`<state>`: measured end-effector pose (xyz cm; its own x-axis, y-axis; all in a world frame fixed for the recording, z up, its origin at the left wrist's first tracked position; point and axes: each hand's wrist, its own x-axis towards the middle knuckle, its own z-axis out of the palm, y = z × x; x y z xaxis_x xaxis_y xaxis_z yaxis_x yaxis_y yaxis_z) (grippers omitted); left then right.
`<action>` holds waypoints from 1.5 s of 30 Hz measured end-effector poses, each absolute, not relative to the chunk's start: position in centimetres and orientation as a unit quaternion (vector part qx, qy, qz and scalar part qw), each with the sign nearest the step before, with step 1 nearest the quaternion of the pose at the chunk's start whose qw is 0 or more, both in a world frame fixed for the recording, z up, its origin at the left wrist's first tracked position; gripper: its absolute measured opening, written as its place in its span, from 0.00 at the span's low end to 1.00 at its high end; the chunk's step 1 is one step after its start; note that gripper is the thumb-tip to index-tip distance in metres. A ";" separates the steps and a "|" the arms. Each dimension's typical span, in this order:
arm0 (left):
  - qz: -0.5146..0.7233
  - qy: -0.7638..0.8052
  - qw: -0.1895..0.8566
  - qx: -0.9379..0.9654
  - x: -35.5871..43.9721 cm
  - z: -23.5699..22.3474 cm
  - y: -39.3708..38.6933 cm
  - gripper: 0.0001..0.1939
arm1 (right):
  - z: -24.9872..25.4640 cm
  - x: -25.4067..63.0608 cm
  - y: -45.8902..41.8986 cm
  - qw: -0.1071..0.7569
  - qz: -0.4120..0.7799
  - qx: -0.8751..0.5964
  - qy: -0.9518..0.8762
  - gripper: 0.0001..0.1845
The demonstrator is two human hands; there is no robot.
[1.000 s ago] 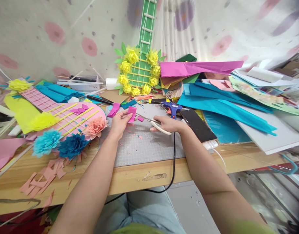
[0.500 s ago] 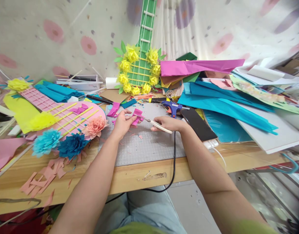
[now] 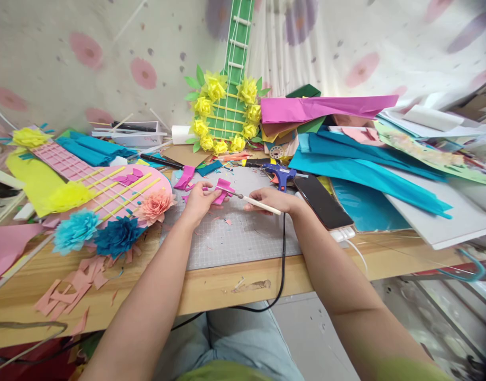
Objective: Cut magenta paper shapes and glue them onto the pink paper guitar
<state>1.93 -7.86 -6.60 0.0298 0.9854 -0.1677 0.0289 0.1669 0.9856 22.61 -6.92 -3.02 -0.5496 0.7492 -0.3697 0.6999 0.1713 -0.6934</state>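
Observation:
My left hand (image 3: 200,202) pinches a piece of magenta paper (image 3: 224,186) above the grey cutting mat (image 3: 243,248). In my right hand (image 3: 271,199) are scissors (image 3: 262,205) with white handles, their blades pointing left and lying against the magenta paper. How far the blades are apart is too small to tell. More magenta paper (image 3: 184,178) lies on the mat beyond my left hand. Just behind my right hand rests a blue glue gun (image 3: 281,174), its black cable (image 3: 284,264) running over the table's front edge.
A pink paper guitar (image 3: 108,190) with paper flowers lies at left, near salmon paper strips (image 3: 74,283). A green guitar (image 3: 230,111) ringed with yellow flowers stands at the back. Right of my hand are a black phone (image 3: 322,202) and stacked blue crepe paper (image 3: 369,169).
The scissors' handles have tilted slightly and shifted a little to the right. My left hand and the magenta paper stay almost in place.

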 end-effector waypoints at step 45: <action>0.392 0.452 0.580 0.553 0.5 -6.0 -8.0 0.23 | -2.7 23.6 -6.7 0.003 0.474 -0.449 -0.757 0.26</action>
